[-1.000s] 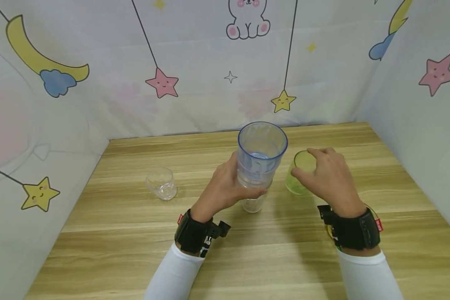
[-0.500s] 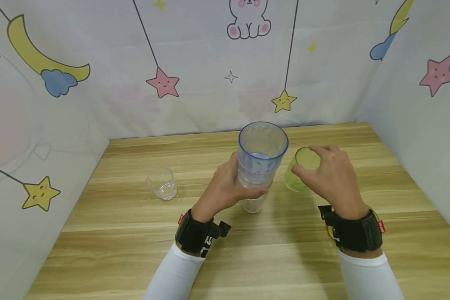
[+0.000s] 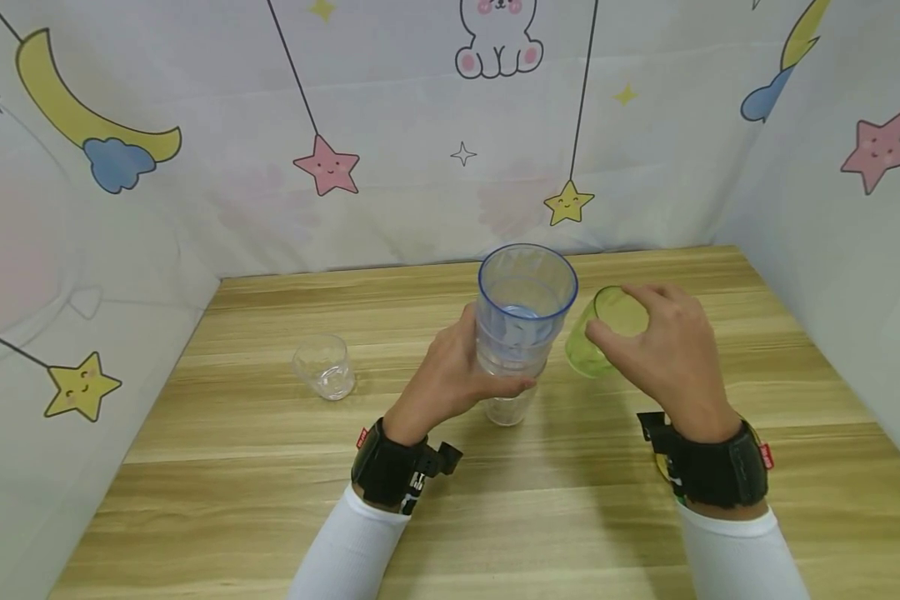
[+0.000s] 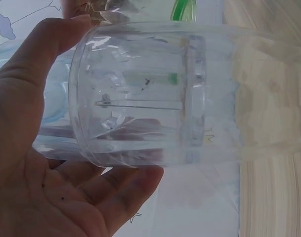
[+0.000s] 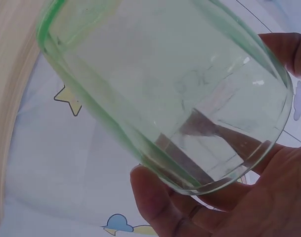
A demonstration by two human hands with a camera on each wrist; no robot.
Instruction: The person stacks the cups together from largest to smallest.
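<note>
A tall clear cup with a blue rim (image 3: 527, 333) tops an upright stack of clear cups (image 3: 506, 410) standing mid-table. My left hand (image 3: 453, 362) grips the stack just below the blue-rimmed cup, thumb on the near side. In the left wrist view, thumb and fingers curve around the upper part of the clear stack (image 4: 140, 98). To its right, my right hand (image 3: 667, 354) holds a yellow-green cup (image 3: 585, 348) near its rim, between thumb and fingers. This cup leans with its mouth towards my right hand. Up close, the green cup (image 5: 190, 84) looks see-through.
A small clear cup (image 3: 326, 371) stands apart on the left of the wooden table (image 3: 232, 500). Behind the table hangs a white cloth (image 3: 405, 208) printed with stars and moons, and similar cloth closes off both sides.
My right hand has moved the yellow-green cup slightly up and away, and the cup leans more. The left hand and the stack have stayed in place.
</note>
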